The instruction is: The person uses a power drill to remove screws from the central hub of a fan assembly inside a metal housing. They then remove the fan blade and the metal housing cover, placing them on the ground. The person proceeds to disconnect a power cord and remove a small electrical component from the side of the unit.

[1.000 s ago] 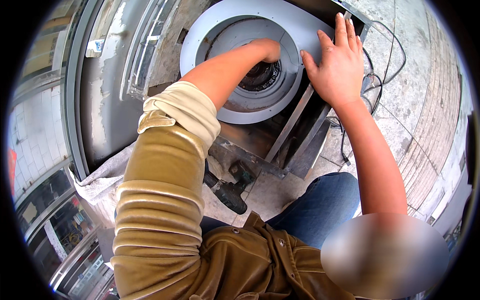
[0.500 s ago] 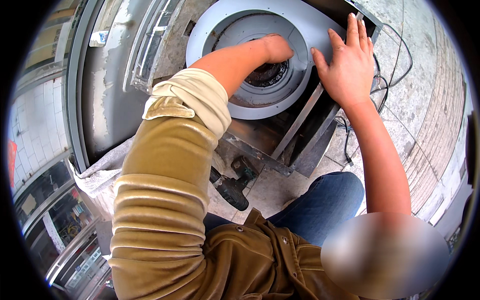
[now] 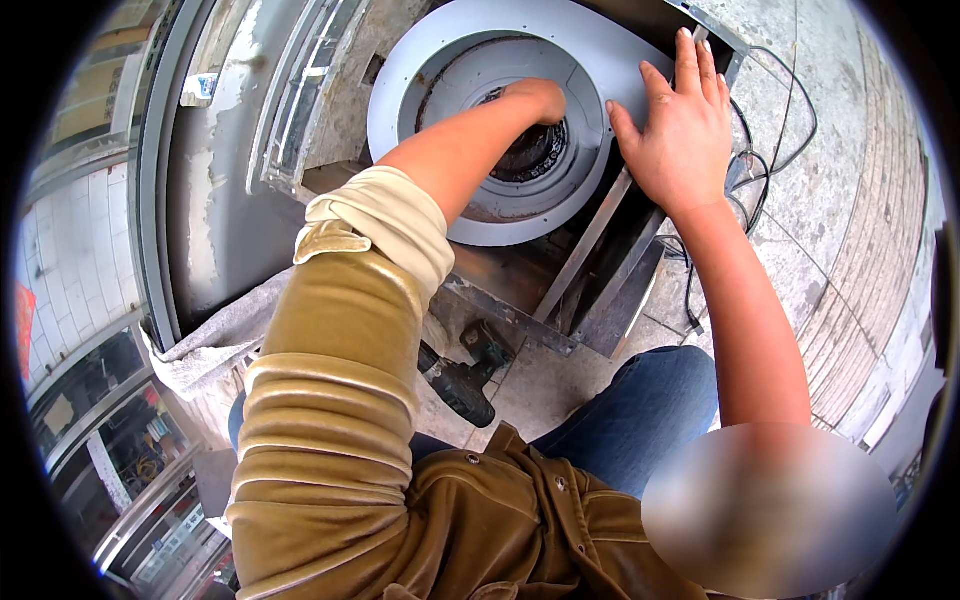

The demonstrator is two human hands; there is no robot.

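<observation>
My left hand point(image 3: 535, 103) reaches into the round opening of a grey sheet-metal blower housing point(image 3: 405, 50), over a black, grimy centre ring point(image 3: 525, 160); its fingers are curled downward and what they hold is hidden. My right hand point(image 3: 675, 140) lies open, fingers stretched, on the housing's right part at the edge of the metal box point(image 3: 565, 285) around it. A metal strip point(image 3: 590, 240) runs below that hand. A dark cordless drill point(image 3: 470, 385) lies on the paving under my left arm.
Black cables point(image 3: 790, 150) lie on the paving point(image 3: 830, 220) to the right. Along the left stand a grey metal frame point(image 3: 200, 230) and glass panels point(image 3: 85, 380), with a pale cloth point(image 3: 200, 345) at the frame's foot. My bent knee in jeans is below the box.
My left hand shifted slightly right inside the opening half a second ago, then back left. My right hand keeps its place on the housing. The whole view sways a little.
</observation>
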